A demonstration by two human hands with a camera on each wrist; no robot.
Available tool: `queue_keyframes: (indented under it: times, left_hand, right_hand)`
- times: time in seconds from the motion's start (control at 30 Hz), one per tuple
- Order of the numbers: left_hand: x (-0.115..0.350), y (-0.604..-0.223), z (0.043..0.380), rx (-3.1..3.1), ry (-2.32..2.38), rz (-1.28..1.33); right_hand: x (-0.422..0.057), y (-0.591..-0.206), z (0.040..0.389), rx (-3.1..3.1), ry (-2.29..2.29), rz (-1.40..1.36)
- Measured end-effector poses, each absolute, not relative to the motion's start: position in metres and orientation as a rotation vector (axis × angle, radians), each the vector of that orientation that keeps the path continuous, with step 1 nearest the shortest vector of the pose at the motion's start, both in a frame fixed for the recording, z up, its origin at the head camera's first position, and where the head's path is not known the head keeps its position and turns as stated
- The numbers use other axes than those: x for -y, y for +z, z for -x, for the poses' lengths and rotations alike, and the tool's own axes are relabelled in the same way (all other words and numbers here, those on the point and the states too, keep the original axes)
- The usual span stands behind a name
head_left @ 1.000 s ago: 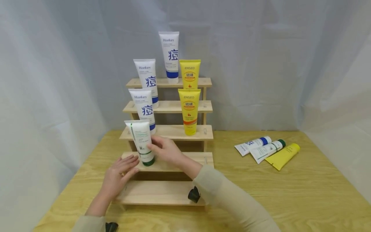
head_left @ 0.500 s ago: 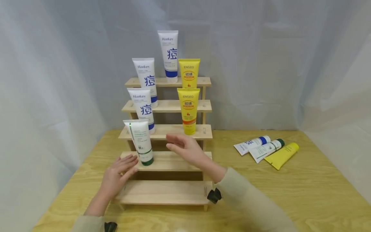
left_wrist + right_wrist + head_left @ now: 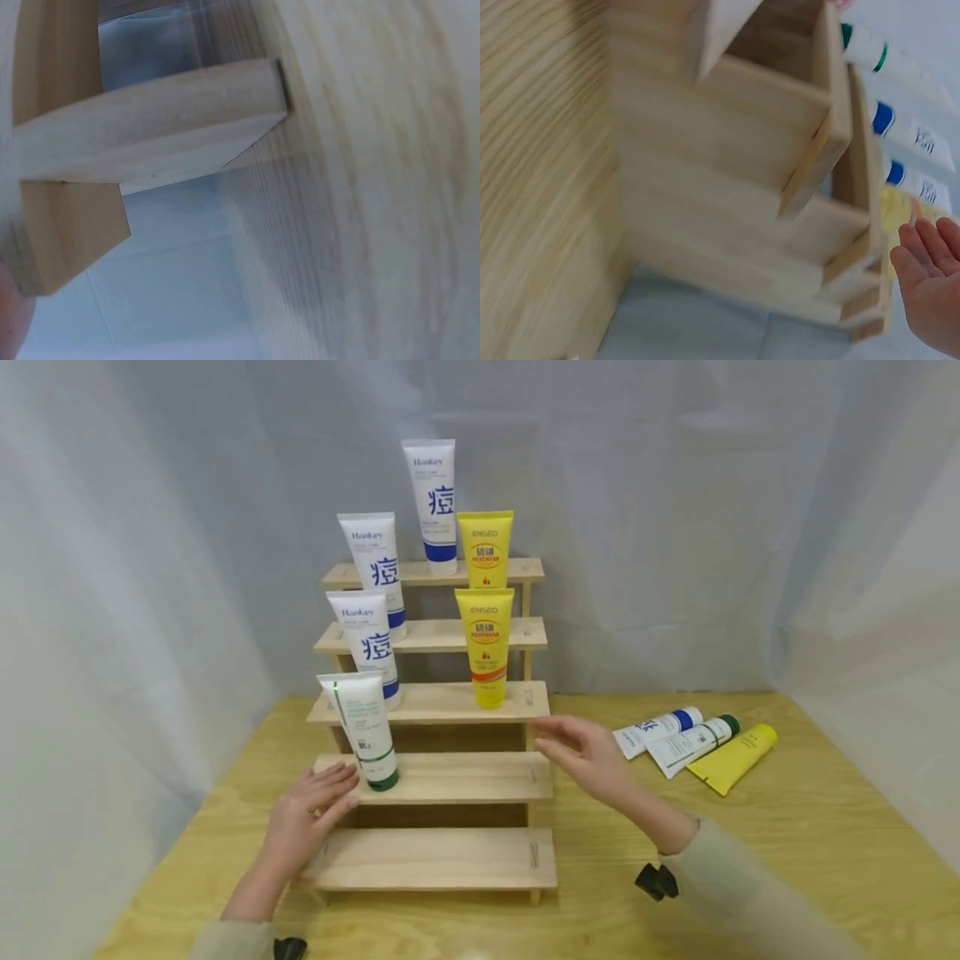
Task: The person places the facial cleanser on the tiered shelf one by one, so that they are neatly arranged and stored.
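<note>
A white tube with green stripes and a green cap (image 3: 367,731) stands cap-down at the left of the second step of a wooden tiered stand (image 3: 442,860). My left hand (image 3: 303,814) is beside it at the stand's left edge, fingers extended, fingertips close to the tube's base. To the right of the stand my right hand (image 3: 588,760) hangs in the air, fingers extended and holding nothing. The right wrist view also shows that right hand (image 3: 934,292) with its palm bare. In the left wrist view only a bit of fingertip (image 3: 11,315) shows by the wood.
White-and-blue tubes (image 3: 367,647) stand up the left and top of the stand, yellow tubes (image 3: 487,652) on its right. On the table at right lie a white-blue tube (image 3: 656,731), a white-green tube (image 3: 693,746) and a yellow tube (image 3: 735,760). A pale curtain hangs behind.
My right hand has let go of the white-green tube and moved right, past the stand's edge. The tube stays standing on its step. My left hand has hardly moved.
</note>
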State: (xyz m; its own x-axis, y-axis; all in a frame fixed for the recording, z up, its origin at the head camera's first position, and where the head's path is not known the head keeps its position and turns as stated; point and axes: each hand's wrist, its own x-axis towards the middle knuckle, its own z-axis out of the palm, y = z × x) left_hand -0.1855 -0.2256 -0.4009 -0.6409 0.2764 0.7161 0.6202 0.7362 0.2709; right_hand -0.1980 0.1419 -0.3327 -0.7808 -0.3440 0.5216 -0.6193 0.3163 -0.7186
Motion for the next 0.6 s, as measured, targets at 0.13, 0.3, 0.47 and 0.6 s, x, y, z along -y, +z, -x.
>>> queue_keyframes:
  times: [0.13, 0.3, 0.47, 0.6]
  left_hand:
    - [0.226, -0.399, 0.186, 2.258, -0.665, 0.675]
    - [0.227, -0.401, 0.185, 2.270, -0.676, 0.649]
    - [0.226, -0.401, 0.186, 2.278, -0.678, 0.644]
    - [0.224, -0.401, 0.186, 2.261, -0.679, 0.652]
  right_hand:
    - [-0.180, -0.341, 0.196, 2.357, 1.264, -0.779]
    - [-0.230, -0.355, 0.196, 2.394, 1.075, -0.642]
    - [-0.280, -0.370, 0.201, 2.387, 0.733, -0.520]
    - [-0.317, -0.380, 0.204, 2.437, 0.590, -0.423]
